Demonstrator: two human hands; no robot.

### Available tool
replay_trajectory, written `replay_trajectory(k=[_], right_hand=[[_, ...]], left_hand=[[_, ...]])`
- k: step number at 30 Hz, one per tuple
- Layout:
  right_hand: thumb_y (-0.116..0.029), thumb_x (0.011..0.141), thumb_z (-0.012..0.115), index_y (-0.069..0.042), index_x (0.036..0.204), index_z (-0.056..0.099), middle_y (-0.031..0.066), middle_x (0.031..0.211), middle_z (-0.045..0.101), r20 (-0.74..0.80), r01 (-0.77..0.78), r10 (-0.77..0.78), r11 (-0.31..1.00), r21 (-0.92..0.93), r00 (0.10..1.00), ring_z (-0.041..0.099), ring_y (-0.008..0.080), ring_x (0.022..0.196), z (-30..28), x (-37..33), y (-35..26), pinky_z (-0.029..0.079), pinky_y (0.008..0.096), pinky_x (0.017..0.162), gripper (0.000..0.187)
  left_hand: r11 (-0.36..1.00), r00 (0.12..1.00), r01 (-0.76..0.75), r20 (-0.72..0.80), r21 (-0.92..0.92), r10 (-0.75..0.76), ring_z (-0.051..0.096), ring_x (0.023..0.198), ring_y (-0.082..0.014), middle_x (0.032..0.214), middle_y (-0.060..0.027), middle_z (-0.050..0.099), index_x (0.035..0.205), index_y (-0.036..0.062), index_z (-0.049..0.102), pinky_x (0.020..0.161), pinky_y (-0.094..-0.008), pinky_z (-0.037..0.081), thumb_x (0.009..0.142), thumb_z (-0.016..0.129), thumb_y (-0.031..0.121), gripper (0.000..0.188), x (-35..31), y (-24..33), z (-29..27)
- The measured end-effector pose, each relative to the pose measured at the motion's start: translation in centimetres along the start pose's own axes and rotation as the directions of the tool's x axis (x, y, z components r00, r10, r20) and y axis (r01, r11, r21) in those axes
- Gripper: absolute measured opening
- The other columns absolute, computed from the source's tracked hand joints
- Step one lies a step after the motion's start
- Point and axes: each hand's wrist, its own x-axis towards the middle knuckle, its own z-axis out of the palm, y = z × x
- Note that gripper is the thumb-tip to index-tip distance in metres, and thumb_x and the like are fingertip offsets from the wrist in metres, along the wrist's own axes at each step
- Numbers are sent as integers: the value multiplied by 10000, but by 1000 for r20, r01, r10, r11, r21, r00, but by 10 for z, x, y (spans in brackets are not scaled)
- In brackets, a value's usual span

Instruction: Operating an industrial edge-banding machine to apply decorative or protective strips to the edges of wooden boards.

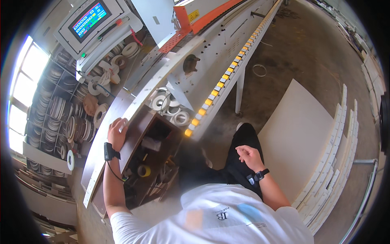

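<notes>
My left hand [117, 134] lies over a long, narrow white strip [140, 97], its fingers curved around the strip's edge. This strip bows along the brown tabletop [132, 136] and reaches up toward a large machine. A black band with a small box sits on my left wrist, and a cable runs from it. Above my right thigh hangs my right hand [248, 157], its fingers curled in with nothing visible inside. On that wrist is another black band.
Ahead, the machine [215, 44] has a rail of yellow and white rollers [221, 84]. A control screen [89, 20] stands at the upper left above shelves of tape rolls [55, 110]. Open compartments [158, 130] hold tools. At right are a large pale board [298, 122] and stacked white strips [335, 162].
</notes>
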Motion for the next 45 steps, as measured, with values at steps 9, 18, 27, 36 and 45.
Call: replay_trajectory(k=[9,18,27,36,45], right_hand=[[-248,1073,721,-3,1166,777,6,790,706,-19,-1,0,1000,-22,1000,639,62,668,1,7,1,511,235,623,268],[-211,1075,690,-13,1151,779,-2,847,724,-136,-64,60,998,-28,989,646,70,698,-5,-6,-1,505,237,627,231],[-221,1081,683,-6,1113,774,-5,814,703,-123,-86,82,996,-26,989,634,66,670,-4,14,5,493,227,613,237],[-233,1084,675,-13,1085,777,4,732,677,-130,-130,124,991,-35,984,632,69,631,-4,27,10,485,237,591,242],[-204,1083,662,-5,1095,766,3,758,670,-172,-120,129,991,66,977,624,75,656,-13,17,17,474,229,613,225]], left_hand=[[999,998,-53,-29,2,53,619,1299,-371,1370,-146,712,1281,57,734,1117,-449,496,981,715,233,349,70,36,38],[987,998,-27,-59,160,36,658,1228,-347,1248,-88,751,1050,90,775,986,-486,565,1028,629,373,319,179,83,100],[964,993,27,-115,264,4,676,1129,-351,1136,-104,714,1005,102,779,910,-500,595,964,658,309,243,204,77,110],[963,990,108,-116,248,-81,696,1135,-369,1164,-103,720,1048,133,789,924,-519,606,968,648,338,261,223,94,114],[941,982,62,-191,334,3,678,1155,-309,1208,-43,700,1066,136,768,889,-491,592,984,656,360,263,283,125,169]])
